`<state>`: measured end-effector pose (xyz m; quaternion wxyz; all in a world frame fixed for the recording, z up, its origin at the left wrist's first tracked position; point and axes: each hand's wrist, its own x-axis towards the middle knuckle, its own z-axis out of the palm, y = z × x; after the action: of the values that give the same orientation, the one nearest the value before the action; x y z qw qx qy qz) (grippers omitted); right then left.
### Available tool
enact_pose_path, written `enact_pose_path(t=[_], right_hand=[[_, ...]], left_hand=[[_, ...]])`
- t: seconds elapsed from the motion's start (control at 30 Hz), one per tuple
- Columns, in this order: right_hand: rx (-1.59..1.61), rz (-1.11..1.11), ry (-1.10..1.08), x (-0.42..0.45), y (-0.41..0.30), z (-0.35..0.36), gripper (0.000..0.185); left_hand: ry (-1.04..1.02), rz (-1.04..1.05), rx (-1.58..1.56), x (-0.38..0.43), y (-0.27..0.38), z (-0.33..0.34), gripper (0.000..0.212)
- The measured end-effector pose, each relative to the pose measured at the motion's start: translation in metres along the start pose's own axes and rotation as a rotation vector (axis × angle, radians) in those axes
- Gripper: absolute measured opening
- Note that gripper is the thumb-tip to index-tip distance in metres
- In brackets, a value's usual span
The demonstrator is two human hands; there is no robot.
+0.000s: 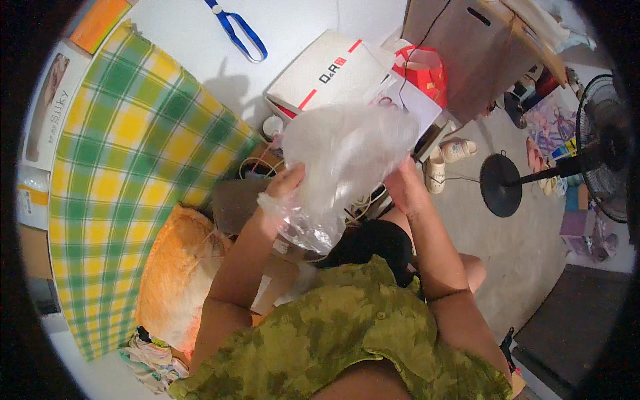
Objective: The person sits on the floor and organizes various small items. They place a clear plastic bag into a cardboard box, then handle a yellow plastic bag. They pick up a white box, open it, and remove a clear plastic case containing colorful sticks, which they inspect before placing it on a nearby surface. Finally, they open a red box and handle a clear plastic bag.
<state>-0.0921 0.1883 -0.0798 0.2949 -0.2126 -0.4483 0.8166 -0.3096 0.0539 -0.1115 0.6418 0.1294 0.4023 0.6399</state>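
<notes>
A translucent plastic bag (350, 145) is spread between my two hands, blurred across its upper part. My left hand (287, 182) grips its left side with curled fingers. A crinkled fold of the plastic hangs around that wrist and below it. At the bag's right edge, my right hand (401, 176) holds the plastic, with its fingers partly hidden behind the film. Just beyond the bag lies a white box (325, 75) with red stripes and writing. A white round container (273, 127) stands by the box's near left corner.
A green-and-yellow checked cloth (145, 150) covers something on the left, above an orange fluffy cushion (175, 275). A red bag (422, 75) sits behind the box. To the right are pale clogs (436, 172) and a black standing fan (501, 185). Cables (260, 165) run below the bag.
</notes>
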Motion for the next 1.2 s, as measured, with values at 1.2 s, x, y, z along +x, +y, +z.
enact_pose_path(t=[1.2], right_hand=[[0.180, -0.188, 0.867, -0.179, -0.055, -0.065, 0.026]], left_hand=[[-0.290, 0.540, 1.792, 0.003, -0.087, 0.172, 0.039]])
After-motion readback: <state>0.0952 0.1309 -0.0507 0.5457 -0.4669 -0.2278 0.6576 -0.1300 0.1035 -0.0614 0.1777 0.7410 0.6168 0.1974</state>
